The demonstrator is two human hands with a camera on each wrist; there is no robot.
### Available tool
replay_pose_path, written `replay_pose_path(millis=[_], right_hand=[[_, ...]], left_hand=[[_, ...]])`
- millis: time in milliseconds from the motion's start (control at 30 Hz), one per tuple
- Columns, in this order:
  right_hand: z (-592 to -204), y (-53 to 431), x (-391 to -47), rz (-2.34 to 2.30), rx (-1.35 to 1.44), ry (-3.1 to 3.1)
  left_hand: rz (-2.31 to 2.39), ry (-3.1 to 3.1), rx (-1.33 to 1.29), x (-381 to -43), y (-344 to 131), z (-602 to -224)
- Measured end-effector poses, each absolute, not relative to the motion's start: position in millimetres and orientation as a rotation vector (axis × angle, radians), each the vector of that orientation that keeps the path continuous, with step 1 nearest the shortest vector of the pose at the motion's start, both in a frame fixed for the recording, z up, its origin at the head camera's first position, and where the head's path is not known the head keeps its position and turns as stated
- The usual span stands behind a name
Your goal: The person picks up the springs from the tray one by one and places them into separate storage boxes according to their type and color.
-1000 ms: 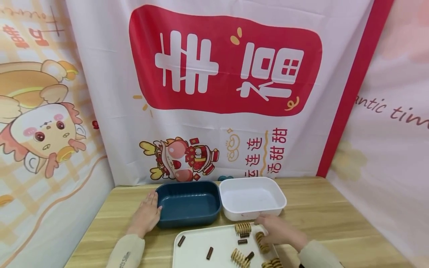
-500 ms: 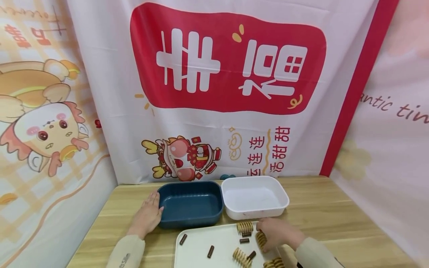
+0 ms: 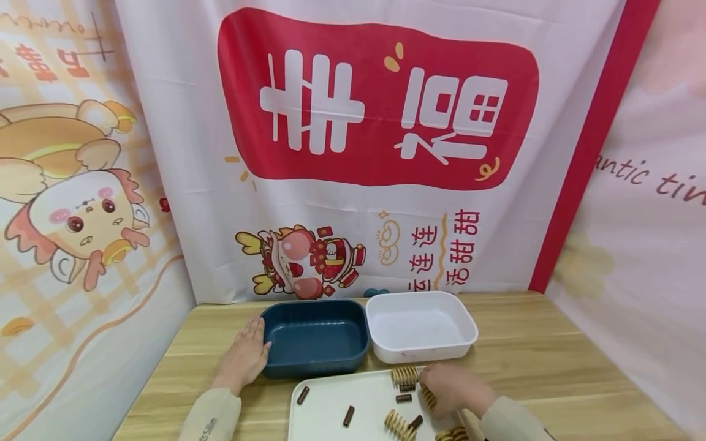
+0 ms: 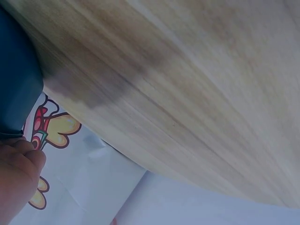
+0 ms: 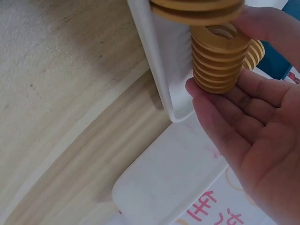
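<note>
My right hand (image 3: 449,387) is over the right edge of the white tray (image 3: 331,392). Its thumb and fingers hold a large yellow coil spring (image 5: 218,63), which the hand partly hides in the head view. My left hand (image 3: 245,354) rests against the left side of the dark blue bin (image 3: 314,367), fingers laid along its outer wall. Close to the right hand, another large yellow spring (image 3: 404,376) lies at the tray's far edge, beside small dark brown springs (image 3: 404,399). A further yellow spring (image 3: 399,425) lies nearer the front.
A white bin (image 3: 421,354) stands right of the blue one, both behind the tray. More small brown springs (image 3: 349,416) lie on the tray's left part. Yellow springs (image 3: 452,434) sit at its near right corner. A printed cloth (image 3: 380,245) hangs behind the wooden table (image 3: 529,343).
My right hand has come down onto the yellow spring at the tray's right edge and closed its fingers round it. The left hand has stayed at the blue bin.
</note>
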State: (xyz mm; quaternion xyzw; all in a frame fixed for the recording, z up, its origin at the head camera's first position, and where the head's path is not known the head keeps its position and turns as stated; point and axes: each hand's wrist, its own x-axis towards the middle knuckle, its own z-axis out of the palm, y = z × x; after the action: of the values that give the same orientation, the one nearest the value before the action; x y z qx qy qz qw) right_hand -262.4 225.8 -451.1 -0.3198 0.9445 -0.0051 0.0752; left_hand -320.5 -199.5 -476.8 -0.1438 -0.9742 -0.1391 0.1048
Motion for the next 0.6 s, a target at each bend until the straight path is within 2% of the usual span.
replay_pose_path(millis=[600], right_hand=[[-456.6,232.1,-261.9,-0.048,-1.069,2.841]], left_hand=[[-0.424,-2.861,-0.406,-321.3,-198.2,-479.6]])
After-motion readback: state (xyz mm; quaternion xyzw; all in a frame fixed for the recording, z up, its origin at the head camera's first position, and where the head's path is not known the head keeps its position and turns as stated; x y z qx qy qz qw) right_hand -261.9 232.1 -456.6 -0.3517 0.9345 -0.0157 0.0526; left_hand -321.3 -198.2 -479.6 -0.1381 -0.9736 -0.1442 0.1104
